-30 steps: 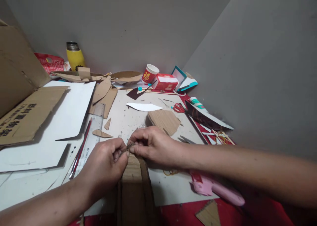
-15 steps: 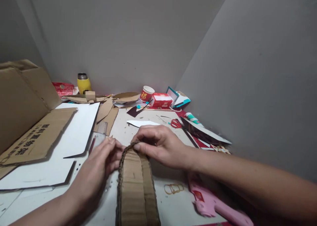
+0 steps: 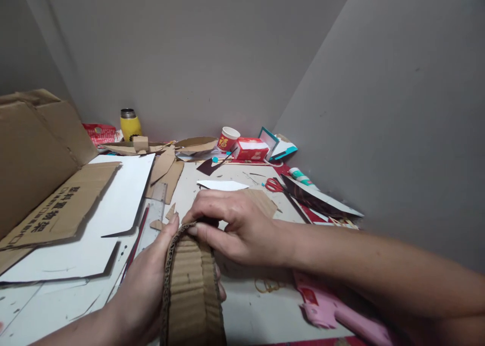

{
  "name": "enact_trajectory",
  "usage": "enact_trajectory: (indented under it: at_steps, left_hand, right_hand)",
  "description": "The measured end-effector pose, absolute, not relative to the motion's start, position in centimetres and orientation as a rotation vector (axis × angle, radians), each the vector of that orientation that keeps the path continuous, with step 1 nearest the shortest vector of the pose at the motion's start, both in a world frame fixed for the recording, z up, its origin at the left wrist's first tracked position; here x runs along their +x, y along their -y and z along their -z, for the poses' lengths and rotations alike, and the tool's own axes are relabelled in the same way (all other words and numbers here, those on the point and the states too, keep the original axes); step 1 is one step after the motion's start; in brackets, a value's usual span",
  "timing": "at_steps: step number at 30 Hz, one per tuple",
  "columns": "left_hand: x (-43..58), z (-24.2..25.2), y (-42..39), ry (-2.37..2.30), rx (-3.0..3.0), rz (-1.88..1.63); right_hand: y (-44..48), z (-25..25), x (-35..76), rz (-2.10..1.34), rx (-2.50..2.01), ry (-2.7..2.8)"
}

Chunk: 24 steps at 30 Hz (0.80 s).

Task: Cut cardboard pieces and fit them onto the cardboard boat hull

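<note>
A curved strip of corrugated cardboard (image 3: pixel 191 285) rises from the bottom edge toward me, its ridged inner face showing. My right hand (image 3: pixel 237 225) pinches the strip's upper end between thumb and bent fingers. Along its left side, my left hand (image 3: pixel 146 275) is wrapped round it; fingertips show past the strip's right edge. The lower end of the strip runs out of view. Under my right forearm lies a pink glue gun (image 3: pixel 326 305). Rubber bands (image 3: pixel 269 285) rest beside the glue gun.
At left stand a cardboard box (image 3: pixel 38 139) and white sheets (image 3: pixel 87 255). A clear ruler (image 3: pixel 157 204) and a pencil (image 3: pixel 138 240) lie by my left hand. Red scissors (image 3: pixel 273 185) are farther right. A yellow bottle (image 3: pixel 130 126) and a paper cup (image 3: pixel 228 139) stand at the back.
The strip has shifted left and looks more curved. My left hand has closed round it, fingers now behind it. My right hand moved slightly left, still pinching its top.
</note>
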<state>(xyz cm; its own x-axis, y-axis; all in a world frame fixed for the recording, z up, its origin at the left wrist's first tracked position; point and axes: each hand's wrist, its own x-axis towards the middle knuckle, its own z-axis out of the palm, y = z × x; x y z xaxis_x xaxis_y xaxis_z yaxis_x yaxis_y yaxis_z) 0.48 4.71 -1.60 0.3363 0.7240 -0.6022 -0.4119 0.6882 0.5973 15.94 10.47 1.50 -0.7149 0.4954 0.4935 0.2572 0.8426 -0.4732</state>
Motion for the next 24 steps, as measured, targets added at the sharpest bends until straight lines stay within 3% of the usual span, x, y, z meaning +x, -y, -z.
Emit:
enact_trajectory:
  at_steps: [24]
  left_hand:
    - [-0.4,2.6,-6.7,-0.94,0.386,-0.786]
  right_hand:
    - [-11.8,0.0,14.7,-0.597,-0.689,2.284]
